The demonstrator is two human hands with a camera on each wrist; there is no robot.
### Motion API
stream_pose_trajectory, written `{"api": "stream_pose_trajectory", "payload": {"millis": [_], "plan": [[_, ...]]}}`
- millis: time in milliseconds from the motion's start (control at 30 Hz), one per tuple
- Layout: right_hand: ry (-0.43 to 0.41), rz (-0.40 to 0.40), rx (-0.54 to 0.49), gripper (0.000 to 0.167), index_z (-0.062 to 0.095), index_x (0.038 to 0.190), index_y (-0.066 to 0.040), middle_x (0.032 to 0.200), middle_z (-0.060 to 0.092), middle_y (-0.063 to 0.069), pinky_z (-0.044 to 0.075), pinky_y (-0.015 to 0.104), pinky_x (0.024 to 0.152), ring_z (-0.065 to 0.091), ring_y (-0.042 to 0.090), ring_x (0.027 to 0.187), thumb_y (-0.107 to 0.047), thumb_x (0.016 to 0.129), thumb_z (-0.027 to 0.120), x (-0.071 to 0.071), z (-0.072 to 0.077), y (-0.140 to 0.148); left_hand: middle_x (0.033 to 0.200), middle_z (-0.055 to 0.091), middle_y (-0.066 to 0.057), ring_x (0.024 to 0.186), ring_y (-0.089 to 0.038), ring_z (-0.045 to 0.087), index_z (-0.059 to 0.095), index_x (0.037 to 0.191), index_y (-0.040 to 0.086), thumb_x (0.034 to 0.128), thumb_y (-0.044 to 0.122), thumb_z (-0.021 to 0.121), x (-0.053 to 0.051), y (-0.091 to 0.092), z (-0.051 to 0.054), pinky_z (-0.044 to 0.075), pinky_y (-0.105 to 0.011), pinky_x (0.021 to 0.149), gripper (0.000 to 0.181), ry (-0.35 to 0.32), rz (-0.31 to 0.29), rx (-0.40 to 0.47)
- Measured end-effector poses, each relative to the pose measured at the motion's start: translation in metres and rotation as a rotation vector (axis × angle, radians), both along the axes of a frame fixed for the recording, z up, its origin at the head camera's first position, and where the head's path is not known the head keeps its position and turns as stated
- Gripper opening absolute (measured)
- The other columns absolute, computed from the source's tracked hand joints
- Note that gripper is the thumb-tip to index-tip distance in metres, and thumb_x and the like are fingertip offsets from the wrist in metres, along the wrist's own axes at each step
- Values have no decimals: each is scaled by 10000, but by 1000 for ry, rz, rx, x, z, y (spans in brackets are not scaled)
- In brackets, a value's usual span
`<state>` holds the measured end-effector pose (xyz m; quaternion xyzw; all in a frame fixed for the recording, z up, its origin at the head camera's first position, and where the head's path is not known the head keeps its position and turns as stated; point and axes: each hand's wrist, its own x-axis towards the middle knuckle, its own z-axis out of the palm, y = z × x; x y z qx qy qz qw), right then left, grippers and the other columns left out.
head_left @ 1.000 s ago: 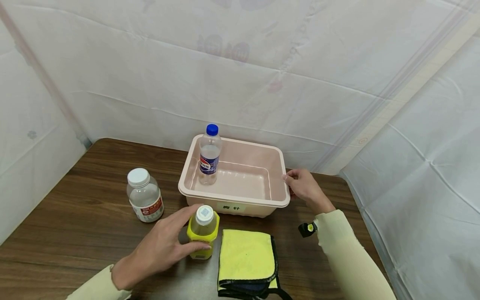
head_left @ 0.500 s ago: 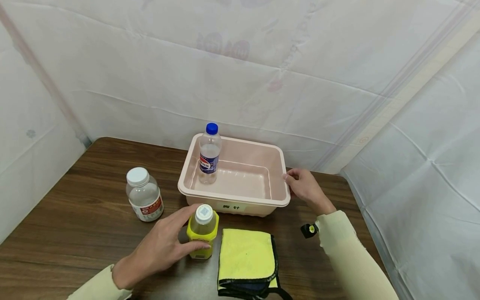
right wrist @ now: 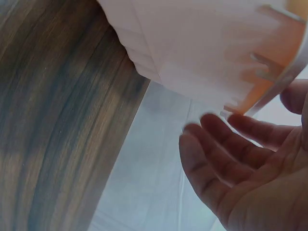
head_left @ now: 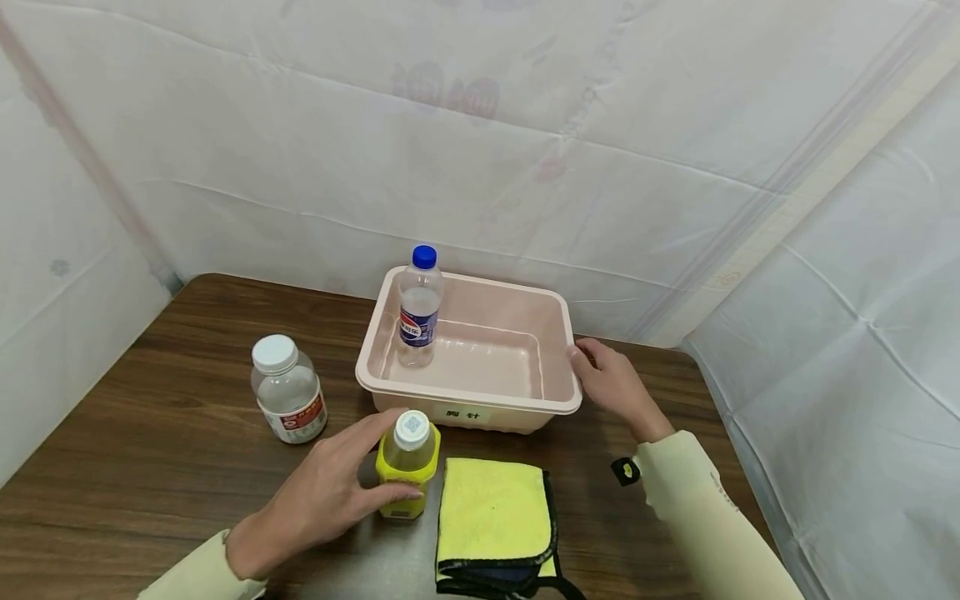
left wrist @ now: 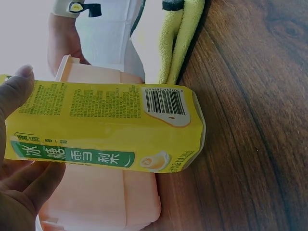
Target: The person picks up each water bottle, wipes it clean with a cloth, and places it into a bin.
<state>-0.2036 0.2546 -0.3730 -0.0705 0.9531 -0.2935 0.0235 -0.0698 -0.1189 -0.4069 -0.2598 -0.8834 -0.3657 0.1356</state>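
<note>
Taking 12 as straight away from you: your left hand (head_left: pixel 322 492) has a proper grasp on the yellow bottle (head_left: pixel 406 477), thumb on the near side and fingers round the far side. The bottle's between 2 and 3 o'clock from your palm, long axis pretty much upright. Can't tell if its base rests on the table (head_left: pixel 187 417) or is a hair off it.

The relation I'd watch is bottle to tub. The pink tub (head_left: pixel 487 371) lies at 1 o'clock from the bottle, just beyond it, with the front wall in between. Left is clearly your nearer hand for the bottle; your right hand (head_left: pixel 611 379) is at the tub's 3 o'clock end, thumb and index by the rim. Real pinch or just a touch? Can't tell, honestly.

The clear bottle (head_left: pixel 418 321) stands inside the tub, toward 9 o'clock. From the yellow one, the jar (head_left: pixel 291 396) is at 10 and the folded cloth (head_left: pixel 495 512) at 4.

Head cam gets the white cap (head_left: pixel 412 429); left wrist cuts that off but shows the green strip (left wrist: pixel 74 155) down the label. Right wrist shows your other three fingers loosely bent, clear of the tub wall, which you can't see from above.
</note>
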Motion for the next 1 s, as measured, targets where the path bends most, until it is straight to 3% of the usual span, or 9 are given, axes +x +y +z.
{"api": "stream_pose_trajectory", "payload": {"millis": [300,567,767,1000], "plan": [[124,113,27,536,455,1526,-17,1494,533,215,439,622,1148,516,392,1394,-365,1118,456,7,-3,-4,1309,691,64,1109,-98,702,546,1449,194,744,360,948,1,0,-1,629,-390,932,828,28,-11,11],[172,159,148,641,307,1598,54,1673,295,269,262,618,1275,259,438,1573,-351,1119,439,19,-3,-7,1324,684,61,1130,-101,699,545,1452,171,746,382,944,1,1,-2,626,-387,943,838,-1,-11,13],[195,192,272,679,271,1616,40,1712,243,230,198,621,1297,178,439,1605,-388,1117,439,31,-1,-9,1324,685,58,1129,-103,699,548,1450,158,743,378,946,1,2,-2,627,-388,943,841,-5,-8,12],[214,212,310,677,295,1620,6,1721,247,193,213,659,1277,198,435,1601,-406,1109,458,41,0,-10,1324,680,74,1141,-101,695,538,1455,203,750,371,944,1,2,-1,627,-390,943,830,-14,-9,14]]}}
